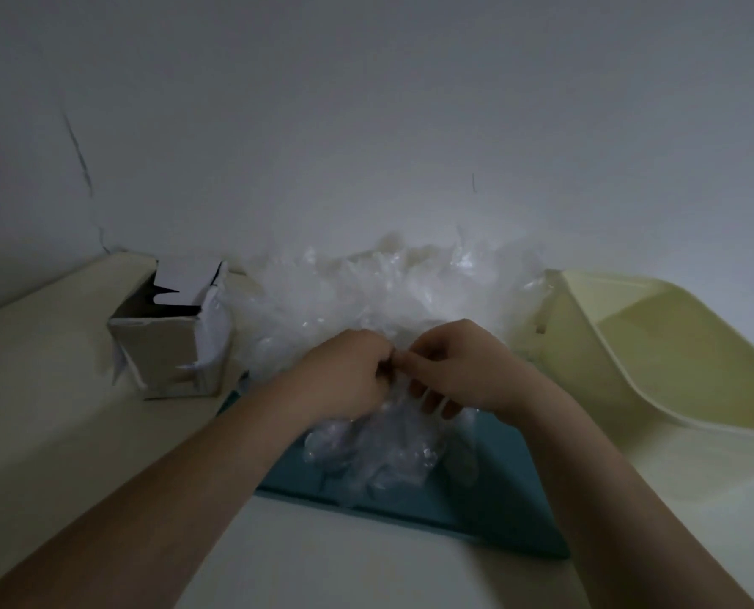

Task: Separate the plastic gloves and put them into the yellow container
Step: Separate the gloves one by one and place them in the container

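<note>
A heap of clear plastic gloves point(392, 292) lies against the wall at the back of the table. My left hand point(344, 371) and my right hand point(458, 367) meet in front of the heap, fingertips touching, both pinching the top of a crumpled clear glove bundle point(388, 450) that hangs down over a teal tray point(498, 498). The yellow container point(656, 345) stands to the right of my right hand, open side up, with nothing visible inside.
A torn cardboard box point(173, 340) stands at the left of the heap, with white plastic hanging from its side. The cream table point(58, 410) runs to the grey wall point(366, 125) behind.
</note>
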The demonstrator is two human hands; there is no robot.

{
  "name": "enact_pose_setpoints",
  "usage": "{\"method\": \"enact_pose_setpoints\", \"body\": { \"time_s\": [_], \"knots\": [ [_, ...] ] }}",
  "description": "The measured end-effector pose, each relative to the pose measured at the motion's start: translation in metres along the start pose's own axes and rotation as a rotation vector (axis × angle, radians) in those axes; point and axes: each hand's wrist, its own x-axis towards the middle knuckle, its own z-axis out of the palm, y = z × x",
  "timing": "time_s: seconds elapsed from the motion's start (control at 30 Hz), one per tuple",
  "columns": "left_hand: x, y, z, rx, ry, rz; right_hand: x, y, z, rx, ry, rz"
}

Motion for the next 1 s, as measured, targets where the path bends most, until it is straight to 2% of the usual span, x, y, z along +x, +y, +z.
{"method": "enact_pose_setpoints", "body": {
  "time_s": [0.07, 0.13, 0.2, 0.43, 0.6, 0.67, 0.7, 0.77, 0.83, 0.9, 0.93, 1.0],
  "knots": [
    [0.005, 0.006, -0.013, 0.042, 0.037, 0.020, 0.003, 0.004, -0.002, 0.011, 0.067, -0.026],
    [0.005, 0.008, -0.014, -0.031, 0.152, 0.011, 0.004, 0.009, -0.004, -0.006, 0.118, -0.066],
    [0.004, 0.007, -0.009, -0.081, 0.256, 0.005, 0.004, 0.011, -0.005, -0.029, 0.134, -0.105],
    [-0.005, 0.000, -0.015, -0.109, 0.424, 0.028, -0.003, 0.004, -0.014, 0.024, 0.164, -0.090],
    [-0.011, 0.006, -0.030, -0.481, 0.538, 0.046, -0.004, 0.008, -0.021, 0.043, 0.391, -0.084],
    [-0.012, 0.010, -0.034, -0.596, 0.492, 0.029, -0.003, 0.008, -0.021, 0.030, 0.396, -0.065],
    [-0.015, 0.011, -0.033, -0.584, 0.449, 0.016, -0.003, 0.009, -0.020, 0.020, 0.391, -0.059],
    [-0.016, 0.010, -0.035, -0.267, 0.452, 0.001, -0.003, 0.009, -0.022, -0.058, 0.407, -0.080],
    [-0.024, 0.017, -0.042, 0.101, 0.597, 0.068, -0.002, 0.010, -0.024, -0.199, 0.414, -0.087],
    [-0.035, 0.033, -0.047, 0.185, 0.709, 0.194, -0.005, 0.009, -0.025, -0.277, 0.413, -0.094],
    [-0.040, 0.041, -0.046, 0.131, 0.659, 0.249, -0.007, 0.006, -0.025, -0.286, 0.410, -0.103],
    [-0.046, 0.053, -0.037, 0.016, 0.358, 0.281, -0.010, 0.000, -0.029, -0.295, 0.358, -0.112]
  ]
}}
